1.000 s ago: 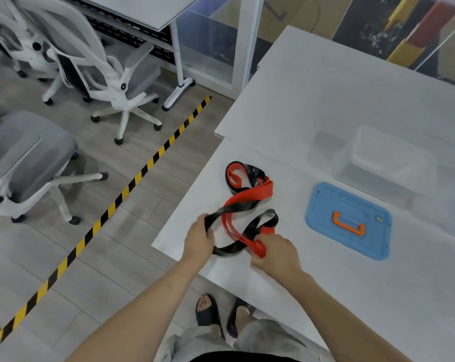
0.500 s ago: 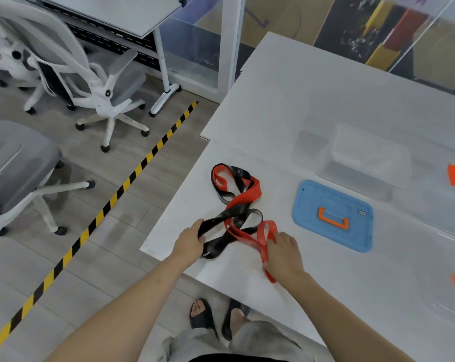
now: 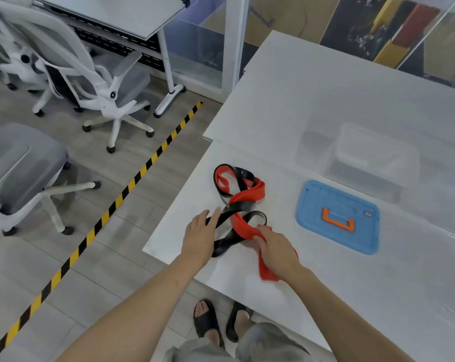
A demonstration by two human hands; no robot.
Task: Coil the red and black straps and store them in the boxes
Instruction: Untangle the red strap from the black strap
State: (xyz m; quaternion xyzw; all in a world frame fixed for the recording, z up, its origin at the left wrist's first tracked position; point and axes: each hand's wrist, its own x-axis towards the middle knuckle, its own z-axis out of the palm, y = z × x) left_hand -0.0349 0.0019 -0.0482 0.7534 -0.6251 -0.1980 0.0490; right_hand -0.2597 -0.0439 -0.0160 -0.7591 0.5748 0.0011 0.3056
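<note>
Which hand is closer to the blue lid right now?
Right. The right hand, gripping the red strap, sits just left of the blue lid; the left hand rests on the black strap, farther left.

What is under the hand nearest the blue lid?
The red strap runs under the right hand, sticking out past its fingers and by the wrist. The stretch beneath the palm is covered.

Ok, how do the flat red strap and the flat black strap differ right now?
The flat red strap is gripped in the right hand; the flat black strap only lies under straight fingers of the left hand. Red trails toward the near table edge; black loops between the hands. Both are tangled together, uncoiled, on the white table.
</note>
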